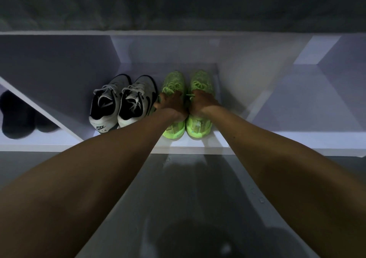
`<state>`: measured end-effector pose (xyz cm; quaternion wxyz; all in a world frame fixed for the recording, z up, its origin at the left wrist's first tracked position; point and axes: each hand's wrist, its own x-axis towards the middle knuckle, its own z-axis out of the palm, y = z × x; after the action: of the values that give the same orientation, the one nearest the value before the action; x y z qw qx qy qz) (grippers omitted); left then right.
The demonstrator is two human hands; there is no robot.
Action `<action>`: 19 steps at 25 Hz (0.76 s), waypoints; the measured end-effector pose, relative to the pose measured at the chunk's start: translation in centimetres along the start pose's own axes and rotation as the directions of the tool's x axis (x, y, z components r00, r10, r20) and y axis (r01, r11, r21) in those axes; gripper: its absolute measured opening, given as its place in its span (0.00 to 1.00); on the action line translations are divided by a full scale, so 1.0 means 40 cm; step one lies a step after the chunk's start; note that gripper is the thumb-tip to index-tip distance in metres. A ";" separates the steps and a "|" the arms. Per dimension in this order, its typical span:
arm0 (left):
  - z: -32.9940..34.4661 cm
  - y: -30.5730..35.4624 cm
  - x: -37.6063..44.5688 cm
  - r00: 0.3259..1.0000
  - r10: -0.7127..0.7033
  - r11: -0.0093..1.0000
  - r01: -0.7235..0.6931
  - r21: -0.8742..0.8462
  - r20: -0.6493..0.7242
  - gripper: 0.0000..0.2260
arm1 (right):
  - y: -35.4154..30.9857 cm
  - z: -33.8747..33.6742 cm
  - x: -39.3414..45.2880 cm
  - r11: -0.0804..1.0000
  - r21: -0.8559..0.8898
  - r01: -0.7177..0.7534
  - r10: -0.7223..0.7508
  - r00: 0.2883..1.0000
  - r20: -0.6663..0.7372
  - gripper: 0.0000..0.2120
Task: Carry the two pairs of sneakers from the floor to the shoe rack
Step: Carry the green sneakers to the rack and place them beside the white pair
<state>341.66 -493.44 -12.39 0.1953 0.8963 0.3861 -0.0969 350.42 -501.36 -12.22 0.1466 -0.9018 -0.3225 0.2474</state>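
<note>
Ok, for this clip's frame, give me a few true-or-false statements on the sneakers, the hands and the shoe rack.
1. Both pairs sit in the same shoe rack compartment. True.
2. The left hand grips a grey-and-black sneaker. False: it is on the left green sneaker.
3. The right hand is on the right green sneaker. True.
4. The green pair stands left of the grey pair. False: it stands to the right.
5. The sneakers' heels face the camera. True.
</note>
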 end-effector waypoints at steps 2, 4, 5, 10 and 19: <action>-0.001 -0.002 -0.009 1.000 0.014 1.000 -0.014 -0.009 0.020 0.32 | -0.003 0.007 0.002 0.999 0.000 -0.032 0.032 0.998 0.045 0.32; -0.013 -0.005 -0.025 0.996 0.065 0.998 -0.066 0.002 0.055 0.36 | -0.006 0.007 -0.014 0.995 0.063 -0.071 0.068 0.996 0.050 0.35; -0.022 -0.006 -0.035 0.994 0.069 0.997 -0.071 0.022 0.081 0.38 | -0.007 0.007 -0.030 0.994 0.078 -0.083 0.080 0.996 0.029 0.35; -0.082 0.024 -0.116 0.969 -0.066 0.972 0.008 0.234 0.239 0.38 | -0.046 -0.037 -0.138 0.954 -0.298 0.020 0.018 0.992 0.125 0.37; -0.461 0.078 -0.457 0.786 0.210 0.825 -0.462 0.326 0.581 0.20 | -0.276 -0.359 -0.510 0.731 -0.487 0.479 -0.167 0.816 0.553 0.12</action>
<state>331.86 -499.49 11.10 0.0932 0.9110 0.1140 -0.3851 338.91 -507.92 11.62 -0.1911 -0.7381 -0.5666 0.3124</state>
